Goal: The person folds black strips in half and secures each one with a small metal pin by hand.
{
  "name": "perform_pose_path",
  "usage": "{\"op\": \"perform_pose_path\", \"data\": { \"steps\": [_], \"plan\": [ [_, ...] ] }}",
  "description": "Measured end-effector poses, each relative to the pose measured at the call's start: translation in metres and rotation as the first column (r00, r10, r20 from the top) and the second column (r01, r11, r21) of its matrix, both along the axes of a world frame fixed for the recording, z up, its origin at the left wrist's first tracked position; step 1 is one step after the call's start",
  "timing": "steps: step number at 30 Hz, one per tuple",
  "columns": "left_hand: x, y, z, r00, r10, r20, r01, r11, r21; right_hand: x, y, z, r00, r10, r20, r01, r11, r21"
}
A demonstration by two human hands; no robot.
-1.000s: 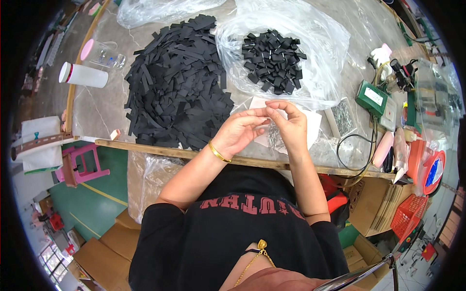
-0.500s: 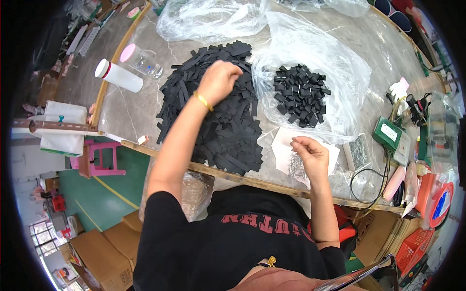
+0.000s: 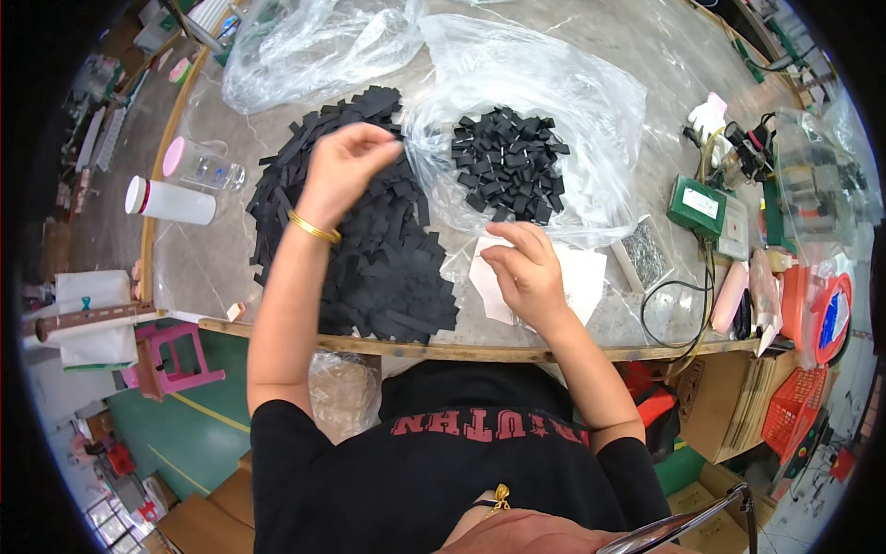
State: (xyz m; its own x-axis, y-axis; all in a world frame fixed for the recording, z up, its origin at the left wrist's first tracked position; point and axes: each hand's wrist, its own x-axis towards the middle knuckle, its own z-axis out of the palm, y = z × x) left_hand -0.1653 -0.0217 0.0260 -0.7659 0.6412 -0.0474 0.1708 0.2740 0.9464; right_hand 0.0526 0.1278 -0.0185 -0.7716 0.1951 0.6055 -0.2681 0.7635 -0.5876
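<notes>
A wide heap of flat black strips (image 3: 378, 277) lies on the table in front of me to the left. Over its upper part is my left hand (image 3: 343, 175), thumb and fingers drawn together; anything between them is too small to see. My right hand (image 3: 531, 277) hovers above white paper (image 3: 585, 282), thumb and forefinger apart with nothing visible between them. Just beyond its fingertips, short black looped or folded pieces (image 3: 508, 162) with small shiny bits are piled on a clear plastic bag (image 3: 600, 138).
A white flask (image 3: 175, 201) and a clear pink-lidded jug (image 3: 205, 164) lie at the left. Right of the paper are a tray of thin metal pieces (image 3: 643, 254), a green box (image 3: 696, 207) and a looped black cable (image 3: 651, 323). Another plastic bag (image 3: 323, 46) lies at the back.
The whole view has shifted. My right thumb and forefinger have parted, and that hand is slightly closer to the looped or folded pieces. My left hand stays over the strips, its fingers turned somewhat.
</notes>
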Motion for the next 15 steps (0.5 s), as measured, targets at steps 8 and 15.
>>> {"op": "perform_pose_path", "data": {
  "steps": [8,15],
  "plan": [
    [0.096,0.033,-0.024,0.566,-0.182,0.804,-0.221,0.906,0.36,-0.011,0.003,0.008,0.983,0.087,-0.159,-0.056,0.98,0.193],
    [0.122,0.038,-0.04,0.612,-0.107,0.784,-0.313,0.877,0.364,-0.001,0.0,0.008,1.0,0.026,-0.014,-0.028,0.978,-0.207]
  ]
}}
